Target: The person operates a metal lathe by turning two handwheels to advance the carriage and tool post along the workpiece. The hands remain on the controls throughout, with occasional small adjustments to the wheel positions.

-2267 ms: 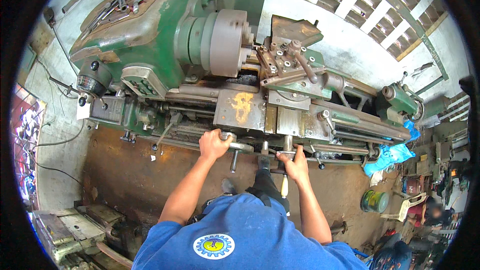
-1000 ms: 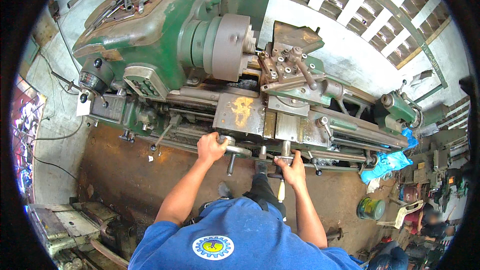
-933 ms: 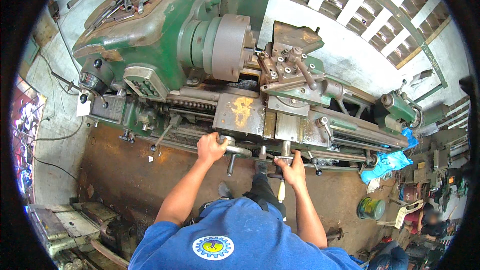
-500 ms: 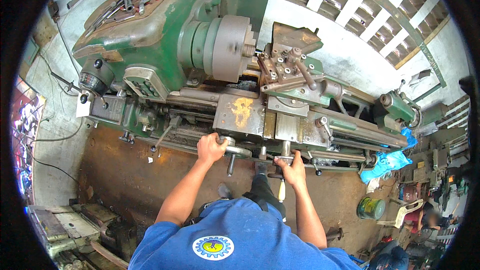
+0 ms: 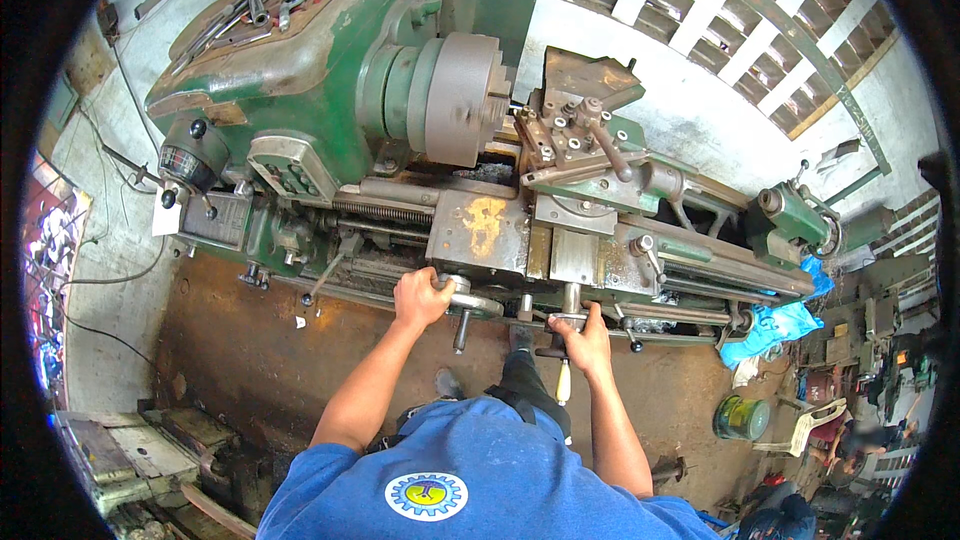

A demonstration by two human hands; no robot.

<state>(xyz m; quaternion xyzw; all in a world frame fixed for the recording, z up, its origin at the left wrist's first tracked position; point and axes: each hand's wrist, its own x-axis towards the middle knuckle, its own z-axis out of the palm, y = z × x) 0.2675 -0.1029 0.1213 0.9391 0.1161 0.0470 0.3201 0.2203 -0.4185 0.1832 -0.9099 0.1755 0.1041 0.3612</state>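
A large green lathe stretches across the view in front of me. My left hand is closed round the rim of the carriage handwheel, whose metal handle points down beside it. To the right, my right hand grips the cross-slide crank; its fingers are partly hidden. A pale handle hangs below that crank. Beyond my hands, the grey chuck faces the tool post, which carries a clamping lever. The carriage top has a yellow worn patch.
Wrenches lie on the headstock. The tailstock stands at the right end, near blue plastic. A green bucket and a pale chair are at the right, with people beyond. Worn machine parts sit behind me at left.
The chuck's jaws and face look different, as if turned. A person in the right background has shifted. Both my hands stay on the same controls.
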